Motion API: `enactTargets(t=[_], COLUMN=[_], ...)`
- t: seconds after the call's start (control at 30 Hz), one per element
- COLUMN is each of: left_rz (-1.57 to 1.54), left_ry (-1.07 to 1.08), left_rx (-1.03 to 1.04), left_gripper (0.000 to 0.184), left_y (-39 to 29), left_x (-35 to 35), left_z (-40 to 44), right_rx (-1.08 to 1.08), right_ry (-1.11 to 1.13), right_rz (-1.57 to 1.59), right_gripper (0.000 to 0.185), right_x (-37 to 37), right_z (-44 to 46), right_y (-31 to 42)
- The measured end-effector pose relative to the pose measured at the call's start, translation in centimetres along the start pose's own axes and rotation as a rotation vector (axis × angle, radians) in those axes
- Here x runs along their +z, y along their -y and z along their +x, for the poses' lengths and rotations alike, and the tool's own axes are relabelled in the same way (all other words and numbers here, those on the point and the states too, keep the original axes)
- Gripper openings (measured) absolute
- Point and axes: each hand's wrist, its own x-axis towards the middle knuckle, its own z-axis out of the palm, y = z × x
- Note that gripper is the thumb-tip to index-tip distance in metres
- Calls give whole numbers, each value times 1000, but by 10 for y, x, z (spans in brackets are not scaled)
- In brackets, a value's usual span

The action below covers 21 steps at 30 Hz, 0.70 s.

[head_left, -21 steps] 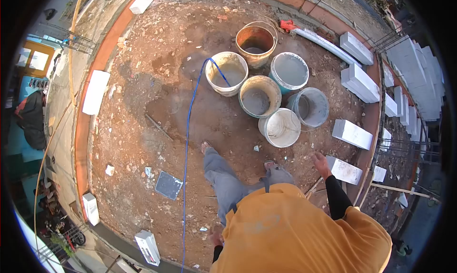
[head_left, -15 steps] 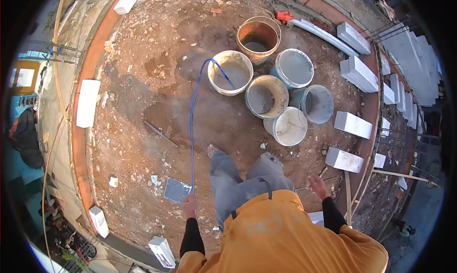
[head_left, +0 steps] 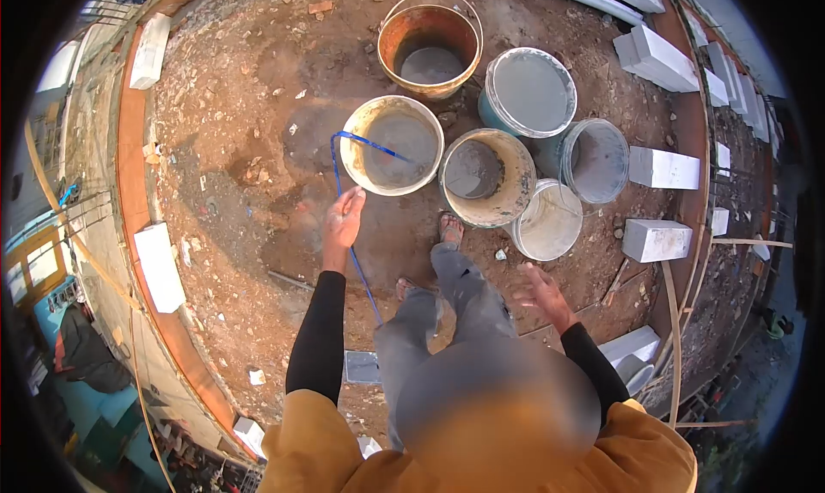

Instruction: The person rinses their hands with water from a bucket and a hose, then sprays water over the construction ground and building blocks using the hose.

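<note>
My left hand [head_left: 342, 226] reaches forward just below the cream bucket [head_left: 394, 146], its fingers partly extended beside the blue hose [head_left: 365, 278]; whether it touches the hose is unclear. The hose bends over that bucket's rim and its end lies in the grey contents. My right hand [head_left: 543, 295] hangs with fingers spread and holds nothing, below the white bucket [head_left: 547, 222]. Close around stand a rusty orange bucket [head_left: 430, 50], a teal bucket full of grey liquid [head_left: 530, 91], a bucket with a tan inner wall [head_left: 487, 177] and a greyish bucket [head_left: 595, 160].
White blocks stand along the right side [head_left: 664, 168] and the left side [head_left: 159, 268]. A grey slab [head_left: 362, 367] lies beside my leg. A stick [head_left: 290, 280] lies on the rubble-strewn soil. A long wooden strip [head_left: 675, 338] is at the right edge.
My left hand has moved forward from beside my body to near the cream bucket. My feet are closer to the buckets, which appear larger. My right hand remains open.
</note>
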Motion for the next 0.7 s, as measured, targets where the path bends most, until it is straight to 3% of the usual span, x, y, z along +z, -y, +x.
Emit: enactTargets(t=[0.07,0.1,0.17,0.33,0.37,0.43,0.5,0.57,0.6,0.67,0.7], left_rz=[-134,-203,-276,-437,-449,-535,-721,-723,-729,-747,-753], left_ry=[-31,8,18,-10,-46,-123,-245,-292,-334,-327,-328], left_rx=[-195,-317,-380,-499,-652,-718,-823,-853,-852,-861,-869], left_gripper=[49,51,52,59,60,60,62,62,63,64,64], left_y=[8,43,77,156,152,173,196,197,200,208,208], left_x=[25,36,59,94,100,106,113,117,119,121,124], left_z=[45,73,116,164,175,197,227,240,245,258,261], right_rx=[-30,-44,-78,-122,-104,377,-155,49,-34,-493,-493], right_ry=[116,169,271,354,379,291,412,258,250,-238,-228], right_rz=[106,142,239,131,72,-67,124,495,485,-67,-70], right_gripper=[65,66,63,62,61,57,50,44,42,37,37], right_x=[44,64,105,191,202,224,241,259,263,263,266], right_z=[52,82,151,320,348,376,413,458,468,525,547], right_y=[56,69,88,113,120,165,157,174,180,160,144])
